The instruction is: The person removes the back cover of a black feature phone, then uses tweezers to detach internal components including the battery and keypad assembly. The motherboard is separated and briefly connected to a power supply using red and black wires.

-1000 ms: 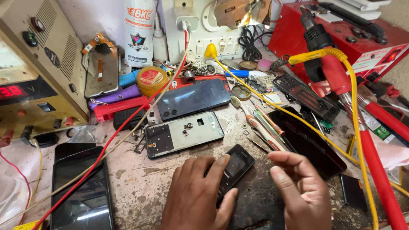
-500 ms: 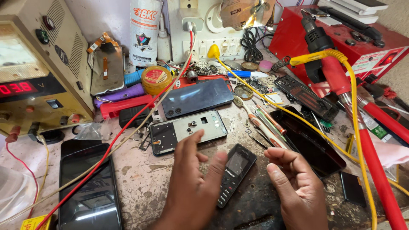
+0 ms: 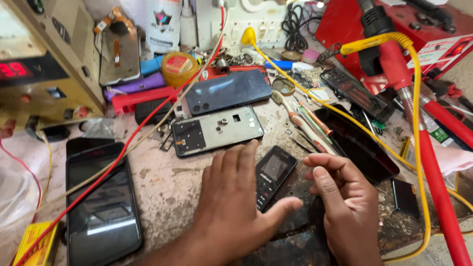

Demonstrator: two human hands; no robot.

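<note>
My left hand (image 3: 231, 202) lies flat on the stained desk (image 3: 162, 182), fingers spread, its thumb stretched out beneath the small black keypad phone (image 3: 273, 176). My right hand (image 3: 345, 202) is just beside it on the other side, fingers loosely curled, holding nothing. The two hands sit apart, with the little phone lying free on the desk between them, tilted, its screen end pointing away from me.

To my left a large black smartphone (image 3: 101, 207) lies face up, a red wire (image 3: 123, 148) crossing over it, and a yellow box (image 3: 37, 244) sits at the desk's near corner. Just past my fingertips lies an opened phone frame (image 3: 217, 130), and behind that a dark blue phone back (image 3: 227, 91). To the right, two screwdrivers (image 3: 308, 123) lie beside a glossy black screen panel (image 3: 357, 143). Farther back stand a beige power supply (image 3: 44, 64) with red digits, a round yellow tin (image 3: 180, 66) and a red toolbox (image 3: 409, 29).
</note>
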